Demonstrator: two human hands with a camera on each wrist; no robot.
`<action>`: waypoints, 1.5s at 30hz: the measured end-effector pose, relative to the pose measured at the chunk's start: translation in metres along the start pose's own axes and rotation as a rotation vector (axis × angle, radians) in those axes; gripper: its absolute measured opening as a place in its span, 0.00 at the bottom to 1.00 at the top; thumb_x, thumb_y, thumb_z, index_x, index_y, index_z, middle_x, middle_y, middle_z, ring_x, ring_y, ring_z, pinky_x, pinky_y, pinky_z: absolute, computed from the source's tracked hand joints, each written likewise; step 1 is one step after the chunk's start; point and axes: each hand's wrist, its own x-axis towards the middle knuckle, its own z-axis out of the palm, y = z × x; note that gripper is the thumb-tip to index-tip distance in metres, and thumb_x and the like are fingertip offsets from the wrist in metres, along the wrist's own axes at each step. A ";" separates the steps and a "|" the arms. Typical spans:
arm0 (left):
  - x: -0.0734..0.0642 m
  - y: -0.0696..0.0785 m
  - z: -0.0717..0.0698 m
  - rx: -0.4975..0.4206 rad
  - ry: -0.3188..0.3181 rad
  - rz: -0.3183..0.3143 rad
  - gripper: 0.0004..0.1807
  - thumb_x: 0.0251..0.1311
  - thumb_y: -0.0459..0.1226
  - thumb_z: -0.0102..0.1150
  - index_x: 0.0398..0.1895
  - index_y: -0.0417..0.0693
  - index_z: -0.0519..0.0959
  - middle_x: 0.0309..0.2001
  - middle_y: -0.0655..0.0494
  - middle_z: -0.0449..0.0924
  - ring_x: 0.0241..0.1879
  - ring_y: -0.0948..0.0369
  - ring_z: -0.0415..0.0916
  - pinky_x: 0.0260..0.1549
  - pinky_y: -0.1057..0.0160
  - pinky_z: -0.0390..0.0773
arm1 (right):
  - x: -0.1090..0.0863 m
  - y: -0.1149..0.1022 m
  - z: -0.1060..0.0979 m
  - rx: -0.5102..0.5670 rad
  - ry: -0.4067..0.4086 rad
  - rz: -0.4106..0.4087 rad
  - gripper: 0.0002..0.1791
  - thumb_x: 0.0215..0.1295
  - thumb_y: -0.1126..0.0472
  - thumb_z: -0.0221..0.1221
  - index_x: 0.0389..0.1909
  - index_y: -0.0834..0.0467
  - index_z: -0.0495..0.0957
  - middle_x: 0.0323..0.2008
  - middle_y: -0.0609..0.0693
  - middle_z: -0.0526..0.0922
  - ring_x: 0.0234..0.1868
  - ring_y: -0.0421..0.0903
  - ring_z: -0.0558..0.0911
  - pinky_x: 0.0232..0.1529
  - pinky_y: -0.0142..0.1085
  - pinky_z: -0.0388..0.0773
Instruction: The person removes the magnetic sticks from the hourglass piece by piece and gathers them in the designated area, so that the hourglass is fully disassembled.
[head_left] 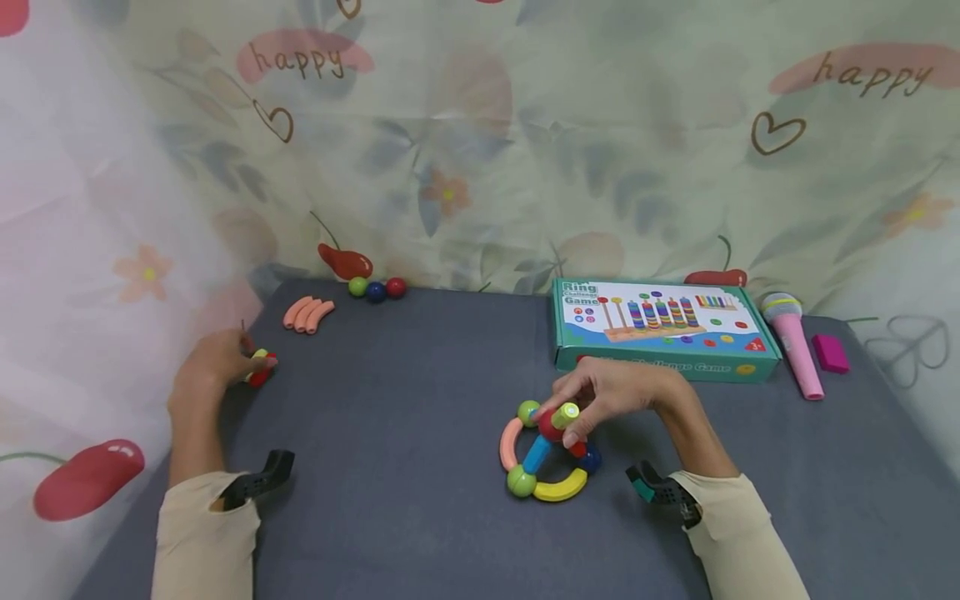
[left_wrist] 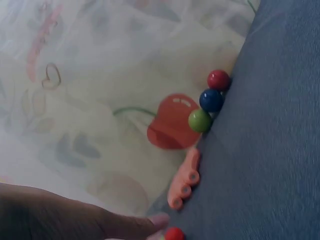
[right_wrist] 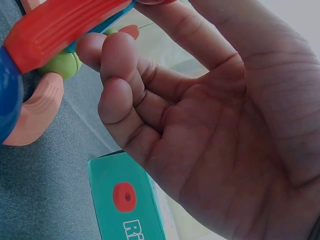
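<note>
My right hand [head_left: 618, 392] pinches a red ball [head_left: 550, 426] at the top of a ball-and-rod structure; a short yellow-green rod [head_left: 565, 416] sticks up from the ball. Below it, a blue rod [head_left: 537, 455] slants down to a green ball [head_left: 521, 481]. A yellow curved piece [head_left: 561, 487], a pink curved piece [head_left: 509, 444] and a blue ball [head_left: 591, 459] form part of the ring on the table. At the table's left edge, my left hand [head_left: 210, 367] has its fingertips at small red and yellow pieces [head_left: 261, 377]; its grip on them is partly hidden.
Three pink curved pieces [head_left: 308, 315] lie at the back left, near a green, a blue and a red ball [head_left: 396, 287]. A ring game box [head_left: 667, 329], a pink toy microphone [head_left: 798, 350] and a magenta block [head_left: 831, 353] occupy the back right. Printed cloth hangs behind.
</note>
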 end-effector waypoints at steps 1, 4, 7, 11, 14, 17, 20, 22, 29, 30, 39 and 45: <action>-0.001 0.007 -0.001 0.000 0.024 0.023 0.30 0.66 0.45 0.68 0.55 0.25 0.74 0.46 0.30 0.79 0.42 0.41 0.76 0.38 0.47 0.79 | 0.000 0.001 0.000 -0.002 -0.001 -0.003 0.24 0.68 0.56 0.70 0.60 0.63 0.84 0.47 0.52 0.89 0.40 0.39 0.78 0.36 0.31 0.78; -0.009 0.042 -0.006 -0.043 0.107 0.172 0.30 0.68 0.45 0.67 0.60 0.26 0.74 0.51 0.28 0.80 0.47 0.39 0.79 0.46 0.41 0.81 | 0.000 0.002 -0.001 -0.010 -0.005 -0.007 0.24 0.68 0.56 0.70 0.61 0.63 0.83 0.46 0.52 0.89 0.39 0.39 0.77 0.36 0.31 0.78; -0.022 0.097 -0.008 -0.168 0.132 0.386 0.25 0.69 0.44 0.67 0.60 0.36 0.79 0.49 0.37 0.85 0.47 0.45 0.84 0.49 0.44 0.83 | 0.000 0.001 -0.001 -0.015 -0.004 0.009 0.24 0.68 0.55 0.70 0.61 0.61 0.83 0.48 0.52 0.89 0.40 0.39 0.78 0.37 0.31 0.79; -0.047 0.177 0.010 -0.366 0.073 0.753 0.16 0.65 0.39 0.71 0.55 0.47 0.84 0.46 0.53 0.88 0.44 0.59 0.85 0.46 0.58 0.85 | 0.000 -0.001 -0.001 -0.018 0.000 0.039 0.26 0.67 0.54 0.71 0.62 0.60 0.83 0.52 0.52 0.89 0.43 0.40 0.79 0.40 0.32 0.81; -0.066 0.224 0.035 -0.457 -0.034 0.991 0.15 0.63 0.36 0.73 0.53 0.48 0.85 0.46 0.56 0.87 0.43 0.65 0.84 0.44 0.63 0.85 | 0.001 -0.003 -0.002 -0.021 0.000 0.033 0.25 0.67 0.53 0.71 0.61 0.61 0.84 0.51 0.52 0.89 0.43 0.40 0.80 0.41 0.33 0.83; -0.080 0.253 0.063 -0.504 -0.123 1.093 0.18 0.63 0.36 0.72 0.56 0.46 0.84 0.48 0.54 0.86 0.45 0.65 0.84 0.46 0.62 0.86 | 0.003 -0.004 -0.002 -0.029 0.000 0.006 0.21 0.68 0.53 0.70 0.58 0.59 0.86 0.45 0.48 0.90 0.38 0.37 0.80 0.39 0.32 0.81; -0.087 0.267 0.085 -0.531 -0.146 1.091 0.22 0.64 0.36 0.72 0.60 0.44 0.82 0.50 0.52 0.85 0.46 0.62 0.84 0.47 0.61 0.86 | 0.006 -0.005 -0.002 -0.035 -0.003 -0.019 0.14 0.68 0.54 0.70 0.50 0.56 0.89 0.32 0.42 0.84 0.30 0.34 0.76 0.34 0.29 0.77; -0.089 0.270 0.095 -0.541 -0.137 1.075 0.22 0.63 0.35 0.73 0.60 0.44 0.82 0.49 0.53 0.85 0.46 0.61 0.83 0.47 0.60 0.86 | 0.006 -0.005 -0.003 -0.028 -0.009 -0.023 0.11 0.68 0.54 0.70 0.46 0.54 0.89 0.31 0.41 0.80 0.28 0.33 0.73 0.32 0.28 0.74; -0.092 0.279 0.110 -0.486 -0.062 1.086 0.16 0.64 0.37 0.72 0.53 0.46 0.85 0.46 0.54 0.87 0.42 0.60 0.80 0.44 0.61 0.85 | 0.003 0.001 -0.003 0.004 -0.042 -0.053 0.06 0.70 0.58 0.68 0.44 0.55 0.88 0.36 0.51 0.82 0.29 0.34 0.74 0.32 0.28 0.74; -0.093 0.281 0.110 -0.480 -0.049 1.085 0.15 0.64 0.37 0.72 0.53 0.46 0.85 0.45 0.53 0.87 0.42 0.60 0.79 0.43 0.64 0.84 | 0.002 0.001 -0.003 0.011 -0.040 -0.043 0.06 0.69 0.58 0.68 0.43 0.55 0.89 0.35 0.51 0.82 0.29 0.34 0.74 0.32 0.27 0.75; -0.095 0.283 0.109 -0.491 -0.044 1.021 0.15 0.64 0.32 0.69 0.54 0.44 0.85 0.47 0.52 0.89 0.42 0.59 0.86 0.43 0.70 0.83 | -0.002 -0.001 -0.004 -0.026 -0.001 -0.030 0.07 0.68 0.56 0.70 0.39 0.55 0.89 0.31 0.59 0.84 0.29 0.38 0.76 0.31 0.29 0.75; -0.094 0.280 0.100 -0.526 -0.082 0.918 0.15 0.68 0.36 0.66 0.56 0.45 0.84 0.41 0.53 0.91 0.22 0.63 0.77 0.28 0.72 0.74 | 0.000 0.000 -0.003 -0.056 -0.004 -0.036 0.07 0.68 0.55 0.69 0.40 0.54 0.89 0.29 0.58 0.83 0.27 0.37 0.76 0.31 0.28 0.75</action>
